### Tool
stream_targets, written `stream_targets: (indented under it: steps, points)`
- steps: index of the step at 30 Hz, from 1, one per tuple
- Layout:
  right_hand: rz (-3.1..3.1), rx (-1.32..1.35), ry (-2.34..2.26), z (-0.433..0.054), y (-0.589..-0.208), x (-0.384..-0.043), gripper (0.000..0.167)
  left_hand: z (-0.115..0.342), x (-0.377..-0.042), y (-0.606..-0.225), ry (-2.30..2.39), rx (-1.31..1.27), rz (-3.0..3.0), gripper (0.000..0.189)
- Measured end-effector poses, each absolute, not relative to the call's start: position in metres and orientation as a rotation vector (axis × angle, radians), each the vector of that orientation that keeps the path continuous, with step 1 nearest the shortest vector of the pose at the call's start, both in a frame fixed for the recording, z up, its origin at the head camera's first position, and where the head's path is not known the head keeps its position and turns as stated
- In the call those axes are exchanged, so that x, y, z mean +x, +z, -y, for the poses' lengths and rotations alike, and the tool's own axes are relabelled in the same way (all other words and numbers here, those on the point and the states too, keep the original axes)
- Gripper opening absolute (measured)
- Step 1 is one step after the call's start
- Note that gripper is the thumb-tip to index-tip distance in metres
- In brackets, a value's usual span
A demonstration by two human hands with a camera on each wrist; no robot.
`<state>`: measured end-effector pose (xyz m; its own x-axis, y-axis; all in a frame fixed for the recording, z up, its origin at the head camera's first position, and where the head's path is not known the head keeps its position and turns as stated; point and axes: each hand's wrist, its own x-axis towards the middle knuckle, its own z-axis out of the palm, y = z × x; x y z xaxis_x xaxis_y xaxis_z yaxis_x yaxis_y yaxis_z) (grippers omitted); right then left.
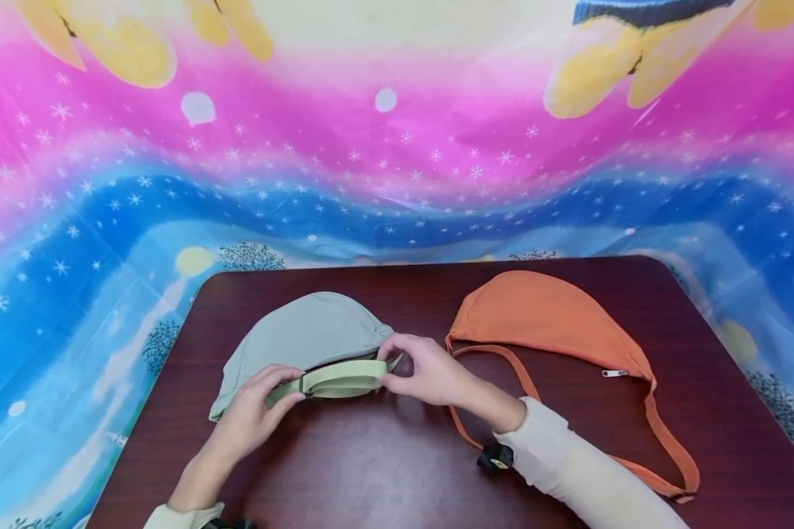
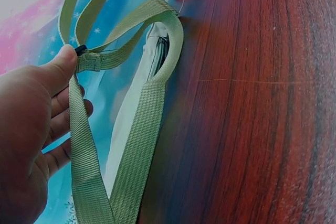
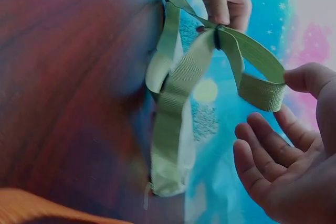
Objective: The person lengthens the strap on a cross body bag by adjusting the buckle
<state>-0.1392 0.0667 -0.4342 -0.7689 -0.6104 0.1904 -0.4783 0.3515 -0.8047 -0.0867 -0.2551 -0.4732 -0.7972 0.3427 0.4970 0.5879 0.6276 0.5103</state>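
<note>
Head view: a dark wood-grain surface (image 1: 397, 470) carries two crescent sling bags, the orange bag (image 1: 542, 316) on the right and, apart from it, the pale grey-green bag (image 1: 304, 327) on the left. Both hands work at the near side of the grey-green bag, where its green webbing strap (image 1: 344, 369) is raised in loops. Handling it well probably means letting the webbing lie flat and untwisted, one hand steadying the strap while the other guides the loop — any pull best light and level. The right hand (image 1: 430, 371) pinches the loop's end between thumb and forefinger, its other fingers loosely spread. The left hand (image 1: 254, 411) pinches the strap at the black slider (image 3: 217, 38), thumb against it — remaining fingers half curled.
</note>
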Motion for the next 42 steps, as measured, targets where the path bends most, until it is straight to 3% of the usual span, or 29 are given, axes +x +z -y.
stream_targets:
  steps: [6, 16, 28, 42]
  points:
    - [-2.517, -0.929, -1.408, -0.06, -0.44, -0.135, 0.03, 0.254, -0.088, -0.473, -0.97, -0.716, 2.505, 0.039]
    - [-2.504, -1.245, -1.312, -0.042, -0.438, -0.12, 0.003, 0.253, -0.089, -0.472, -0.952, -0.671, 2.534, 0.037]
    - [-2.592, -1.278, -0.911, -0.016, -0.443, -0.108, 0.037, 0.249, -0.089, -0.469, -0.949, -0.669, 2.542, 0.037]
    - [-2.806, -1.242, -0.754, 0.0, -0.455, -0.113, 0.051, 0.244, -0.09, -0.475, -0.946, -0.634, 2.498, 0.031]
